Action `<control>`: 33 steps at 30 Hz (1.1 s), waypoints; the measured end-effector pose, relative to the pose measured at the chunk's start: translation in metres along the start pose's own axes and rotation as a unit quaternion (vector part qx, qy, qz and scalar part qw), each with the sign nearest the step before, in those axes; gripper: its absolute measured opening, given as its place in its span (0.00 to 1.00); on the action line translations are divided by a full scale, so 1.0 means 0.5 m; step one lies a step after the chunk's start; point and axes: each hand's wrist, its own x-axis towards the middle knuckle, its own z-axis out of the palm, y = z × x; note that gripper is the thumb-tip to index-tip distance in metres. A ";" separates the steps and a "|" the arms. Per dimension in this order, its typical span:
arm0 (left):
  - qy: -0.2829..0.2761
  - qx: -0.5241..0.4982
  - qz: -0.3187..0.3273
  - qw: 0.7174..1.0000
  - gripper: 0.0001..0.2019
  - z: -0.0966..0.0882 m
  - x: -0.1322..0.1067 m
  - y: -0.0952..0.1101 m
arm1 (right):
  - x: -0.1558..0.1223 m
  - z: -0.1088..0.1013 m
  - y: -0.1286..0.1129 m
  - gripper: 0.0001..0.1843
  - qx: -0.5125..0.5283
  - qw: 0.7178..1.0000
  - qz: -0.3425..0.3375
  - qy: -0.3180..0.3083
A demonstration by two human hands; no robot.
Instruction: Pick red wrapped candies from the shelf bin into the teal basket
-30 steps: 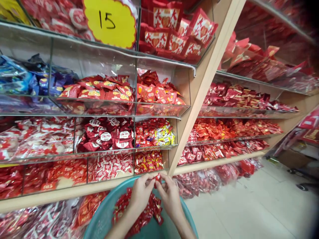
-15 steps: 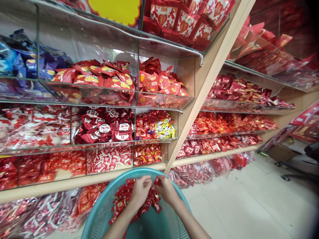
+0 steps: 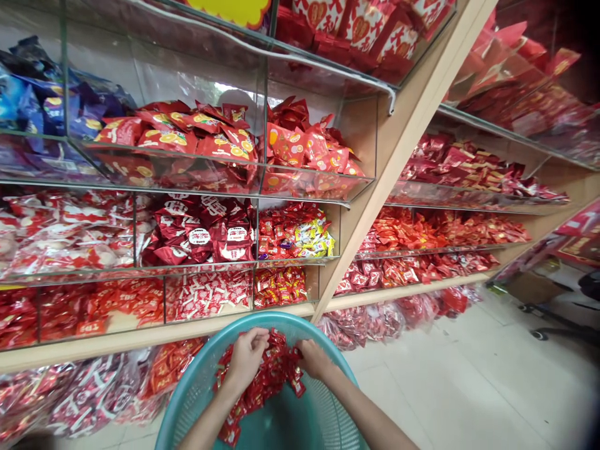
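Many small red wrapped candies (image 3: 269,378) lie heaped in a teal plastic basket (image 3: 171,409) below me. My left hand (image 3: 247,357) is over the left part of the heap, its fingers curled together; whatever they may hold is hidden. On the other side, my right hand (image 3: 315,359) is closed with its fingertips at the heap's right edge. Red candy wrappers show right at those fingertips. The bottom of the basket is bare toward me.
Shelves with clear dividers hold red candy packs (image 3: 225,140), dark red packs (image 3: 201,231) and blue packs (image 3: 47,106). Filled plastic bags (image 3: 89,400) lie under the lowest board. A wooden upright (image 3: 398,162) stands between two shelf units. Tiled floor (image 3: 435,375) lies to the right.
Both hands have moved apart, the left one leftward and the right one slightly right and down. More of the candy heap shows between them, and some candies now lie nearer to me.
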 end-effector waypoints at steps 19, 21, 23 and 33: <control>0.011 -0.025 0.026 0.999 0.15 -0.008 -0.003 -0.005 | 0.008 -0.004 -0.082 0.29 -0.060 0.993 0.030 0.095; 0.010 -0.017 0.036 0.999 0.15 -0.013 -0.002 -0.003 | -0.005 -0.031 -0.084 0.30 -0.043 0.995 0.026 0.091; 0.009 0.002 0.046 0.999 0.15 -0.025 0.001 0.000 | -0.025 -0.084 -0.087 0.26 -0.020 0.997 0.002 0.072; 0.054 0.051 0.053 0.996 0.18 -0.118 0.005 0.028 | -0.016 -0.536 -0.147 0.10 0.064 0.924 -0.235 0.294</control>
